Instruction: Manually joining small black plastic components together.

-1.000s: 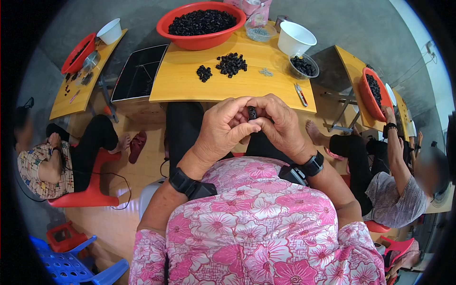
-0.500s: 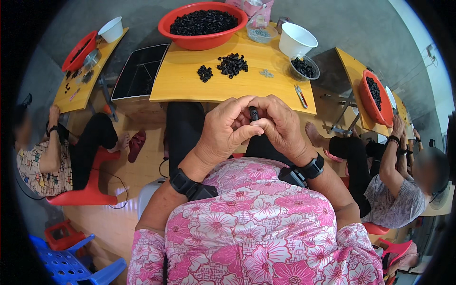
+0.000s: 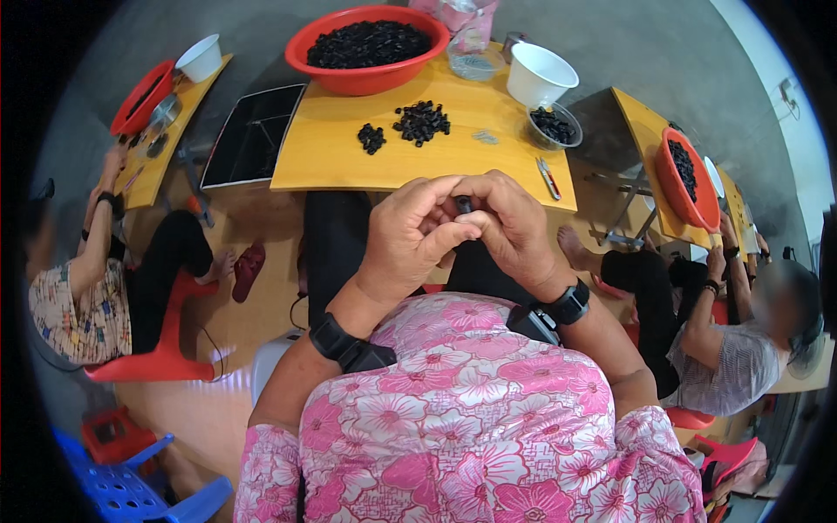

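A small black part (image 3: 463,206), short and dark with little else to make out, sits pinched between the fingertips of the left hand (image 3: 410,240) and the right hand (image 3: 510,228), both closed on it. Beyond the fingers, loose black pieces (image 3: 421,120) lie on the yellow table (image 3: 349,157). Since the earlier frame, the grip looks unchanged.

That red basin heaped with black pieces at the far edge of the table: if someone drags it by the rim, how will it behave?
Probably heavy: the red basin is heaped with small black pieces. Its thin plastic rim may flex under a pull. Wide and low, it looks unlikely to tip, and should slide on the smooth yellow table.
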